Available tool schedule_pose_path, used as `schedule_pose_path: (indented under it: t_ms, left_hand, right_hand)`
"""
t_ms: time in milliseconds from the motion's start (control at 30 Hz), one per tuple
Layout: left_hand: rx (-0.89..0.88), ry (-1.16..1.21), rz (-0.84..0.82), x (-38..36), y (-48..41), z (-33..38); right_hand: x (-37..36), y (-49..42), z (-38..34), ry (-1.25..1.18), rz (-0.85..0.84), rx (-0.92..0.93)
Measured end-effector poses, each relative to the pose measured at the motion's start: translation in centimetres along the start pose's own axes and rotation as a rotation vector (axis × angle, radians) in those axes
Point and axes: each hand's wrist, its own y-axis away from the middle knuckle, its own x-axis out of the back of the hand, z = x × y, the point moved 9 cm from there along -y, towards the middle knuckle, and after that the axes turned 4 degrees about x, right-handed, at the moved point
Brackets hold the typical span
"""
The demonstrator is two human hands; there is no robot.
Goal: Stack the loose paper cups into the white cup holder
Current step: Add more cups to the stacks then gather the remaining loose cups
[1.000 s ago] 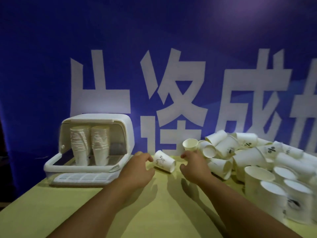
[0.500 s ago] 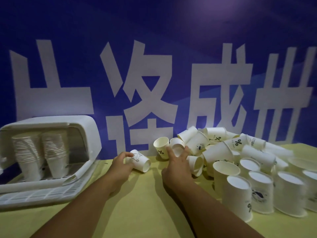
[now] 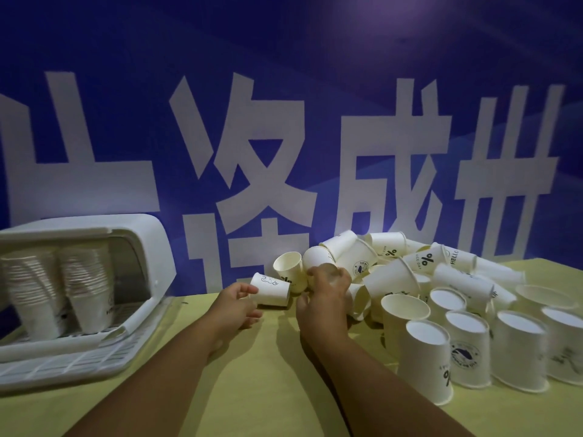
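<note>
Paper cup (image 3: 272,290): on its side, 1 o'clock of left hand (image 3: 235,305), base pinched by thumb and fingertips.
Axis: 9-to-3, mouth toward 3 o'clock.
Right hand (image 3: 328,290): fingers curled against cup pile (image 3: 394,279); hold unclear.
White cup holder (image 3: 151,244): 9 o'clock.

One wide-angle camera, worn on the person's head, looks forward and slightly down from behind the left hand (image 3: 235,302) and right hand (image 3: 326,291). It sits near, both forearms (image 3: 164,367) running in from the bottom edge over the worktop (image 3: 268,380), and faces the blue banner (image 3: 284,89) beyond the hands.
</note>
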Motion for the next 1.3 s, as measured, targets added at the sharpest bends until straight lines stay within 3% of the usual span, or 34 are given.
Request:
schedule_pose_path:
  t_ms: [200,433,567,700,933,1067,1300]
  left_hand:
    - [-0.018,0.08,-0.01,-1.4,-0.2,0.2]
    - [-0.135,0.007,0.239,3.2,3.2,1.5]
    - [-0.257,-0.064,0.298,7.4,7.1,3.3]
    - [-0.373,-0.126,0.401,13.1,11.0,4.5]
    - [-0.485,-0.203,0.707,21.8,16.5,3.6]
    - [-0.477,-0.33,0.724,23.4,15.6,2.8]
    - [-0.442,-0.589,0.689,23.9,14.4,2.3]
  right_hand:
    - [0.8,-0.3,0.2,-0.162,0.109,-0.015]
    - [1.5,0.1,-0.7,-0.28,0.168,0.032]
    - [1.7,0.5,-1.7,-0.386,0.156,0.046]
    - [0.7,1.2,-2.3,-0.546,0.038,-0.028]
    - [-4.1,2.9,-6.3,-0.551,-0.27,-0.016]
    - [-6.6,3.6,-10.4,-0.556,-0.36,0.048]
    - [-11.5,5.3,-18.2,-0.83,-0.518,0.03]
